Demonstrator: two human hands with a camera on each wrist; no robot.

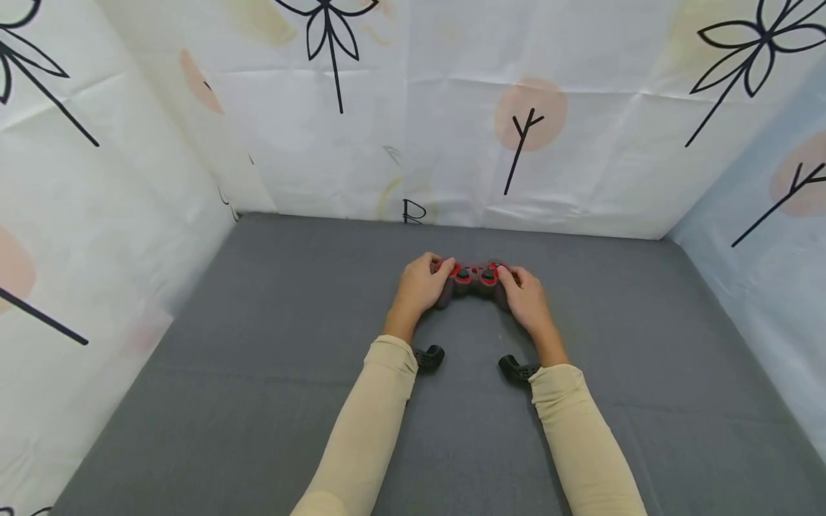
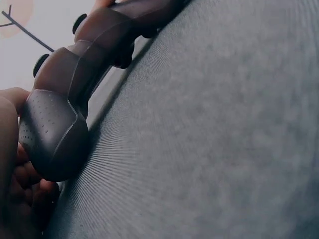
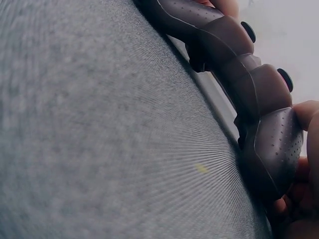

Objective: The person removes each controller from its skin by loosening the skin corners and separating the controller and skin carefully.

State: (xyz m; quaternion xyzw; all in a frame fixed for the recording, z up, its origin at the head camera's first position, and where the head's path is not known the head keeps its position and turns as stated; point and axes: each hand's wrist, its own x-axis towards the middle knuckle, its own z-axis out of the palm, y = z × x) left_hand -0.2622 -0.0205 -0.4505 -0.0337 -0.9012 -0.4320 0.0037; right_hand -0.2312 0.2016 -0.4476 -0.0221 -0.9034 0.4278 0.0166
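Observation:
A dark game controller (image 1: 475, 285) with red rings round its thumbsticks and buttons is held between both hands, low over the grey cloth. My left hand (image 1: 421, 285) grips its left side, thumb on top near the left pad. On the other side my right hand (image 1: 525, 299) grips the right handle, thumb by the buttons. The left wrist view shows the controller's speckled handle (image 2: 50, 129) with curled fingers beneath it. In the right wrist view the other handle (image 3: 279, 144) lies between thumb and curled fingers. The undersides of the palms are hidden.
Grey cloth (image 1: 258, 401) covers the table. White printed sheets (image 1: 452, 143) with flower and twig drawings stand behind it and at both sides. A black wrist mount (image 1: 430, 357) sticks out from the left cuff, and a similar mount (image 1: 515, 369) from the right.

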